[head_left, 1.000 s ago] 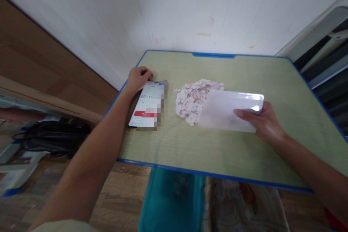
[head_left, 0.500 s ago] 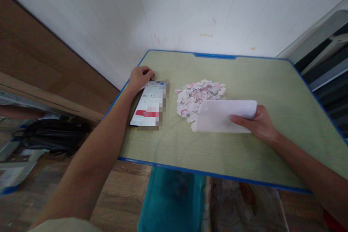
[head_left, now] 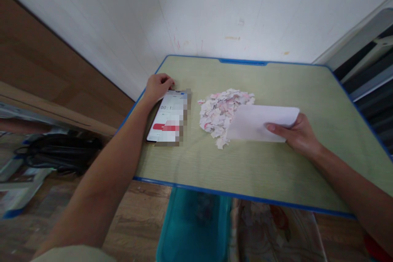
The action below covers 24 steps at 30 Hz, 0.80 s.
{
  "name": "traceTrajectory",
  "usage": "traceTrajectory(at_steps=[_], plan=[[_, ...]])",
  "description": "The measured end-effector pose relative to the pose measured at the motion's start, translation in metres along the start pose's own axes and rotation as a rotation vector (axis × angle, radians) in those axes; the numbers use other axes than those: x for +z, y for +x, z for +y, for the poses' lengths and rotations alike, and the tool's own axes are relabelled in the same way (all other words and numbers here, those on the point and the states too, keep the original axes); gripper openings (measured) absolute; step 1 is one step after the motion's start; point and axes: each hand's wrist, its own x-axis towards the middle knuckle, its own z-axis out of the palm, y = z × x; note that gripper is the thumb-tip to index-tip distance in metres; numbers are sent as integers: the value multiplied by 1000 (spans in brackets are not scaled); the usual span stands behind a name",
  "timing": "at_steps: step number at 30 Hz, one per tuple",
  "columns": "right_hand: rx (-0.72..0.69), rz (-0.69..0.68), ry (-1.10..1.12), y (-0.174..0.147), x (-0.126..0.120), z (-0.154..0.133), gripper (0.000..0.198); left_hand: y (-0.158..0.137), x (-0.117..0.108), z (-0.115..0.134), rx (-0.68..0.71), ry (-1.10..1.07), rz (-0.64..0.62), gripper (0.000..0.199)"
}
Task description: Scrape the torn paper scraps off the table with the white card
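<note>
My right hand [head_left: 302, 134] grips the right end of a folded white sheet of paper [head_left: 260, 123], thumb on top. The sheet's left end covers part of a heap of torn paper scraps [head_left: 219, 110], white with some pink marks. My left hand [head_left: 159, 84] rests on the table with its fingers curled in, just beyond the top end of a phone [head_left: 166, 118]; nothing shows in it. The phone lies face up with timer digits and a red button on its screen. Its right side is blurred out by blocks.
The small table [head_left: 291, 172] has a blue rim and stands against a white wall [head_left: 199, 12]. Below its front edge are a teal bin [head_left: 193, 229] and a clear bag [head_left: 276, 229] with stuff in it. A brown panel [head_left: 55, 57] stands at left.
My right hand has moved the paper slightly right and away from me, tilting it up. More scraps at the heap's near edge now show. My left hand stays put.
</note>
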Motion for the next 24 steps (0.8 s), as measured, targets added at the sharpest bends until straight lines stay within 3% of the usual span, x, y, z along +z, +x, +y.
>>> traceTrajectory(at_steps=[3, 9, 18, 24], plan=[[48, -96, -40, -3, -2, -3, 25, -1, 0, 0, -3, -19, 6, 11], [-9, -28, -15, -3, -3, -2, 28, -7, -3, 12, -32, -46, 0, 10], [-63, -120, -106, -8, 7, -10, 19, -5, -3, 9, -41, -40, -9, 10], [-72, 18, -18, -4, -15, 0, 23, -1, 0, 0, 3, -56, -4, 12]])
